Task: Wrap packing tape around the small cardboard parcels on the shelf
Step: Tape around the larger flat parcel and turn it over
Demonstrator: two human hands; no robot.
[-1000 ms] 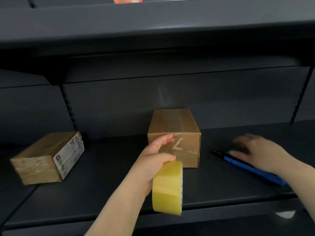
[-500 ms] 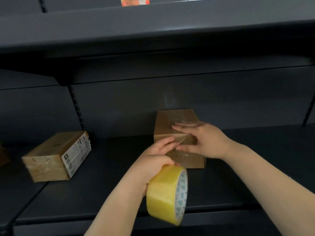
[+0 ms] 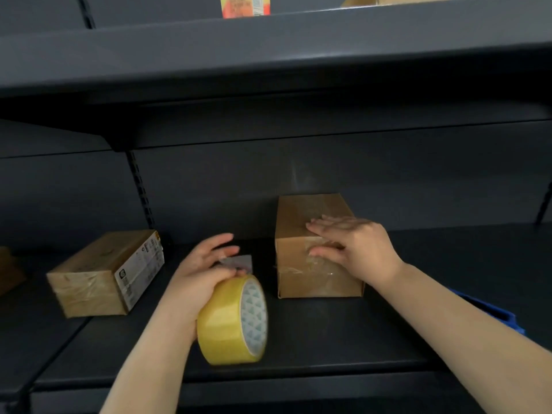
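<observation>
A small cardboard parcel (image 3: 301, 216) stands at the middle of the dark shelf (image 3: 328, 333), with clear tape across its front face. My right hand (image 3: 355, 249) lies flat over the parcel's top front edge, fingers straight on the top and thumb on the taped front. My left hand (image 3: 203, 276) grips a yellow roll of packing tape (image 3: 230, 324) to the left of the parcel, apart from it; a short loose tape end (image 3: 239, 261) shows at my fingertips. A second taped parcel (image 3: 104, 273) with a white label lies at the left.
A blue tool (image 3: 493, 315) lies on the shelf at the right, partly hidden behind my right forearm. Another brown box edge (image 3: 9, 273) shows at the far left. An upper shelf (image 3: 268, 55) overhangs, with an orange carton (image 3: 245, 6) on it.
My left hand has pulled the tape roll away from the parcel to the left. My right hand left the blue tool, came onto the parcel and now presses flat on its top front edge.
</observation>
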